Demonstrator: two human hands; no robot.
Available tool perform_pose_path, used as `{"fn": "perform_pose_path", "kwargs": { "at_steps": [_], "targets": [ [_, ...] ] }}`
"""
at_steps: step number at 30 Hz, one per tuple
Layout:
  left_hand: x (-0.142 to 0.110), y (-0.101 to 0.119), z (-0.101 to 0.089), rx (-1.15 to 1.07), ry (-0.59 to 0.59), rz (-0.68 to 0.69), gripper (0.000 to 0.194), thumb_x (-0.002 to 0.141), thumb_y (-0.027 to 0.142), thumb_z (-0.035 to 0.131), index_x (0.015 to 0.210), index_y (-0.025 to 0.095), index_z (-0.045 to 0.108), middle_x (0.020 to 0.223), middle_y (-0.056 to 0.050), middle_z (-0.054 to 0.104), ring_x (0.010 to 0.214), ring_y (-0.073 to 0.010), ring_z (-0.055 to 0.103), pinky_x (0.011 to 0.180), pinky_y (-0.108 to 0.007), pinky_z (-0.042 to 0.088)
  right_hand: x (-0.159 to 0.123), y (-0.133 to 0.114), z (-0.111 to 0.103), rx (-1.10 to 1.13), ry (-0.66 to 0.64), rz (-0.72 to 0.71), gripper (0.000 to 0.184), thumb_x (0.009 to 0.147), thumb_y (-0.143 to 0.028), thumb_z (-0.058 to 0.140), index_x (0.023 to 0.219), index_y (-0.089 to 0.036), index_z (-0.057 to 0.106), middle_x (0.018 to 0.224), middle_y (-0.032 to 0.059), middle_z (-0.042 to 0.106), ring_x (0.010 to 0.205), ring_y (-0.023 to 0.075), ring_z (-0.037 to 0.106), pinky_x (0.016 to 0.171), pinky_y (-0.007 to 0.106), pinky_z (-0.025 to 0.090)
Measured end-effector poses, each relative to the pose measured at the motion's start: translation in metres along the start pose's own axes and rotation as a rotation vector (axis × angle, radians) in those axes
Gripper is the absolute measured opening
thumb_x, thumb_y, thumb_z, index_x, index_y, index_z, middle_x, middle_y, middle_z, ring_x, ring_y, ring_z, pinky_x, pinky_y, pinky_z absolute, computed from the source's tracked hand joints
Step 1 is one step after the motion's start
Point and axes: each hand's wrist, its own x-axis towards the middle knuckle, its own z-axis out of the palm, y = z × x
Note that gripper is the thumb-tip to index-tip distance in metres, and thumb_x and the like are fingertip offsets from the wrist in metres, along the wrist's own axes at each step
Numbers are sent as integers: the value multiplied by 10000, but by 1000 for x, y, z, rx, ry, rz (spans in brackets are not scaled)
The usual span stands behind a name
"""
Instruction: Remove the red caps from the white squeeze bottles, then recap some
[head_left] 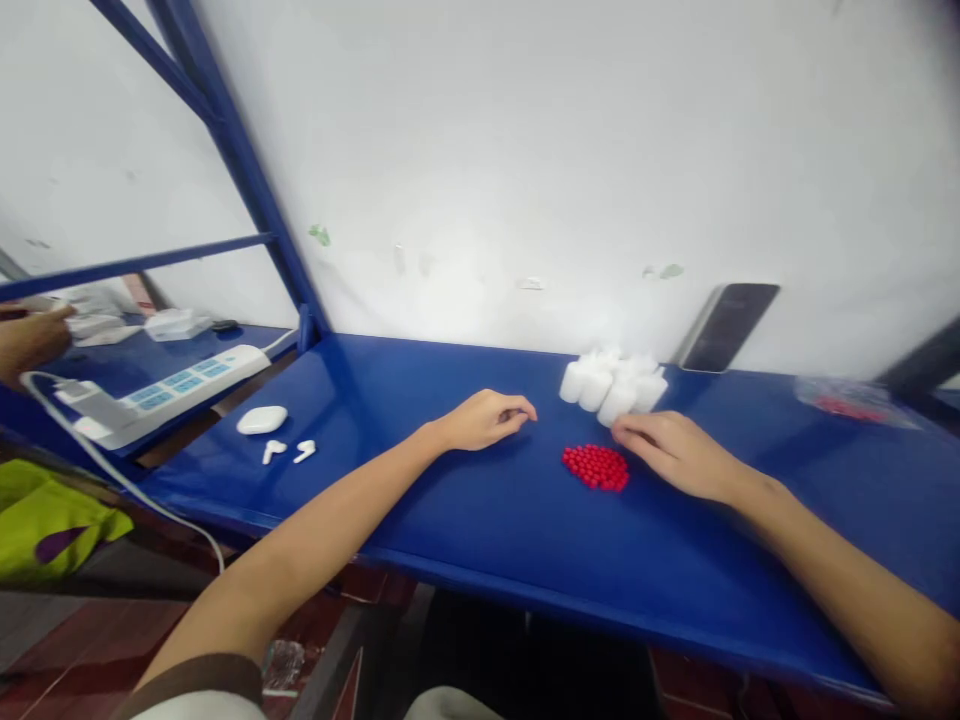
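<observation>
My left hand (484, 420) rests over the blue table (465, 510) with its fingers loosely curled. A gap shows between thumb and forefinger, and I see nothing in it. A pile of small red beads (596, 467) lies between my two hands. Just behind it stands a tight cluster of small white bottles (596, 385). My right hand (671, 452) is beside the beads, thumb and fingers drawn together at the base of the front bottle. Whether it touches that bottle, or pinches something small, is hidden.
A dark phone (731, 325) leans against the wall. A plastic bag with red contents (851, 405) lies at the right. White earbuds (304, 451) and their case (262, 420) sit at the left. Beyond the blue frame are a power strip (187, 385) and another person's hand (34, 342).
</observation>
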Motion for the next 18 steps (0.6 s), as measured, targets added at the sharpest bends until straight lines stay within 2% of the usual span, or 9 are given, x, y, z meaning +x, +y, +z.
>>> {"fn": "perform_pose_path", "kwargs": {
  "at_steps": [1, 5, 8, 11, 15, 18],
  "targets": [
    [0, 0, 0, -50, -17, -1, 261, 967, 249, 461, 1086, 160, 675, 703, 10, 634, 580, -83, 528, 606, -191, 410, 0, -2, -3, -32, 44, 7, 280, 942, -285, 445, 719, -217, 600, 608, -16, 624, 535, 145, 561, 564, 264, 391],
    [2, 3, -1, -168, -10, 5, 258, 953, 262, 480, 1053, 152, 691, 724, -6, 654, 596, -82, 546, 595, -184, 433, -1, 1, -9, -94, 445, 101, 213, 917, -291, 469, 795, -207, 622, 583, -14, 576, 520, 144, 528, 578, 273, 386],
    [2, 7, -1, -152, 49, 27, 226, 915, 230, 512, 991, 146, 707, 718, -13, 662, 598, -86, 555, 597, -191, 447, 0, 6, -7, -72, 577, 222, 149, 879, -274, 514, 945, -210, 631, 584, -34, 551, 515, 142, 521, 587, 269, 397],
    [2, 10, 2, -102, 137, 79, 175, 847, 174, 544, 896, 143, 708, 647, 7, 628, 538, -74, 519, 566, -190, 438, 4, 8, -2, -34, 583, 322, 195, 855, -267, 529, 1018, -211, 622, 582, -46, 542, 507, 142, 522, 596, 272, 408],
    [2, 10, 8, 37, 342, 207, 126, 784, 164, 562, 830, 156, 679, 550, 49, 537, 478, -70, 446, 547, -205, 417, 7, 8, 4, -23, 522, 368, 222, 856, -285, 526, 1026, -203, 642, 563, -46, 532, 512, 148, 528, 615, 281, 414],
    [2, 11, 8, 182, 418, 207, 125, 803, 195, 546, 846, 172, 661, 552, 56, 534, 507, -84, 471, 662, -257, 438, 8, 6, 6, 4, 445, 371, 289, 883, -314, 502, 1087, -185, 662, 598, -26, 576, 549, 160, 569, 648, 292, 433]
  ]
}}
